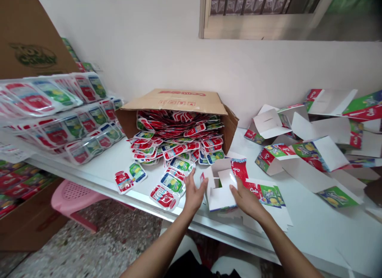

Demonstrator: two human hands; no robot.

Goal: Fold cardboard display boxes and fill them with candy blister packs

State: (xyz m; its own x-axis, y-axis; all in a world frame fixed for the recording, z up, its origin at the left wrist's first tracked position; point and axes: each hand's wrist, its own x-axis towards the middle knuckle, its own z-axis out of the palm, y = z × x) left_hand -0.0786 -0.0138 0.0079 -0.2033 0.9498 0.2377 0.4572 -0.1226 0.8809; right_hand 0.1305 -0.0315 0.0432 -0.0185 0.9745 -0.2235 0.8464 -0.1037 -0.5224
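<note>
A small printed carton with white inside walls and raised flaps stands partly folded in front of me. My right hand pinches its right wall between thumb and fingers. Beside its left wall is my left hand, fingers apart and holding nothing; whether a fingertip touches the carton I cannot tell. Just left of that hand lie overlapping cola and lemon soda sachets, with two more sachets farther left. Flat printed carton blanks lie under and right of my right hand.
Behind, a brown cardboard box on its side spills many sachets. Strips of sachets are stacked at left by another large box. Partly folded cartons crowd the right. A pink stool stands below the table's edge.
</note>
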